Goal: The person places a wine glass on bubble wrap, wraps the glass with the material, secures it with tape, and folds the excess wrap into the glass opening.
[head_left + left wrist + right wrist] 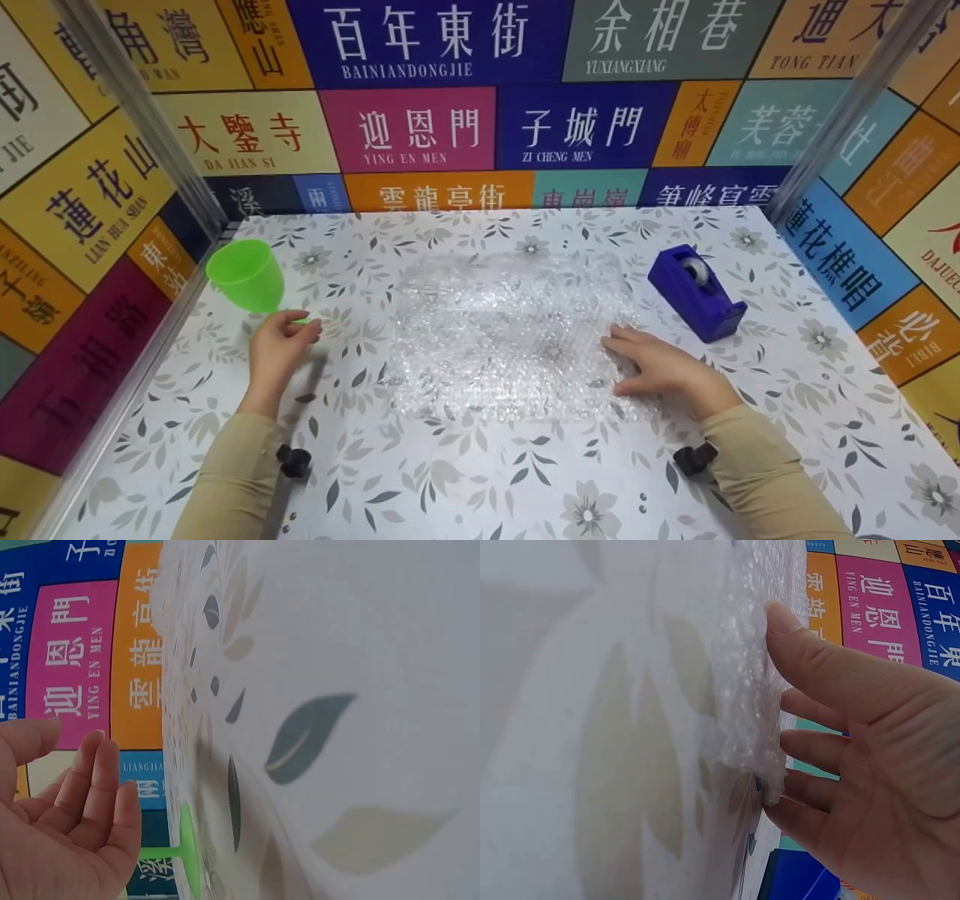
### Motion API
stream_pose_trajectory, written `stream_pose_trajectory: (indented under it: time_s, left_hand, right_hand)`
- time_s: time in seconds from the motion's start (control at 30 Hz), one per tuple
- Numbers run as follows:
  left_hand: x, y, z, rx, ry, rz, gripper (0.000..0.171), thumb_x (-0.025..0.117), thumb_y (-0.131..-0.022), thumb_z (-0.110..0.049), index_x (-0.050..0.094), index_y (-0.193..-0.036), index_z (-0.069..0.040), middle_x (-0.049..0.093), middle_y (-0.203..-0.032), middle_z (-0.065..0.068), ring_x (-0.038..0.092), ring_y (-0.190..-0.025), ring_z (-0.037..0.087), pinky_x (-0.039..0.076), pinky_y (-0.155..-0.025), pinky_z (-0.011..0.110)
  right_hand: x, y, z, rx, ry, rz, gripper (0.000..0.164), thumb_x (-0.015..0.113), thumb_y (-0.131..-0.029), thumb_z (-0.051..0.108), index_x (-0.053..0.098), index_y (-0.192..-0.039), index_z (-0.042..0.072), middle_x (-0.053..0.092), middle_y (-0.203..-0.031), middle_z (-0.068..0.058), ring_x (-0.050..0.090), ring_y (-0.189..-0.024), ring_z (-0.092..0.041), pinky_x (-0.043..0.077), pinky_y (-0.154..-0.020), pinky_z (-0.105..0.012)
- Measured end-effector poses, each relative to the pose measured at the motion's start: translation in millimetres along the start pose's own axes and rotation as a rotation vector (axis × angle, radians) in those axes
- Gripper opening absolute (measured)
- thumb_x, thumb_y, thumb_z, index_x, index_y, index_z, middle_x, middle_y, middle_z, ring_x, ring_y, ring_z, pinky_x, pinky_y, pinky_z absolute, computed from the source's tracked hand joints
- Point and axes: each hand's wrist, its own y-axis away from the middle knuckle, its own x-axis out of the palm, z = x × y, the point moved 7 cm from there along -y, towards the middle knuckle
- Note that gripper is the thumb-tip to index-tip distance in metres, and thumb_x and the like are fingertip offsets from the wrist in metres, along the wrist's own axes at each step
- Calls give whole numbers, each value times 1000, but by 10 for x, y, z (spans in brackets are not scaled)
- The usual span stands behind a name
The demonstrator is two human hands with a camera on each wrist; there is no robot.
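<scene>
A light green plastic goblet (246,276) stands at the left of the table. My left hand (281,352) is right in front of it, its fingers loosely bent with nothing visible between them. In the left wrist view, part of the goblet's stem and its foot (190,851) show beyond that hand (75,817). A sheet of clear bubble wrap (510,337) lies flat in the middle. My right hand (664,367) touches its right edge, thumb and fingers spread. The right wrist view shows the fingertips of this hand (855,742) against the edge of the bubble wrap (742,690).
A blue tape dispenser (697,292) with a roll of tape stands right of the bubble wrap. The table (450,487) has a white leaf-and-flower covering. Panels with coloured signs (420,127) close off the back and both sides.
</scene>
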Motion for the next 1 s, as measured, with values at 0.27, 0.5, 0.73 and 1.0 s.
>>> stream_pose_trajectory:
  time_s: [0.27, 0.5, 0.73, 1.0]
  left_hand:
    - [-223, -39, 153, -134, 31, -72, 52, 69, -93, -26, 53, -132, 4, 68, -111, 20, 65, -76, 7, 57, -66, 26]
    - [-329, -78, 279, -223, 23, -81, 63, 69, -92, -34, 47, -139, 3, 60, -126, 21, 66, -94, 18, 53, -71, 18]
    - [-378, -144, 345, -261, 36, -106, 68, 68, -93, -31, 40, -144, 5, 53, -135, 25, 53, -120, 34, 47, -100, 37]
    - [-368, -218, 398, -287, 103, -100, 77, 69, -92, -28, 29, -150, 2, 51, -139, 23, 50, -124, 33, 41, -108, 39]
  right_hand:
    - [-10, 11, -12, 32, -7, 5, 86, 80, -81, 36, 41, -146, -5, 26, -153, -32, 20, -141, -52, 16, -114, -62]
    - [0, 12, -30, 29, -11, 3, 85, 80, -81, 34, 42, -146, -5, 26, -153, -32, 20, -141, -51, 16, -115, -61]
    - [4, 7, -15, 22, 1, 7, 83, 80, -81, 32, 43, -145, -6, 28, -152, -33, 22, -140, -52, 18, -114, -62]
    - [8, 18, -15, 36, -2, 11, 83, 79, -82, 32, 42, -146, -5, 26, -154, -32, 20, -141, -51, 17, -115, -61]
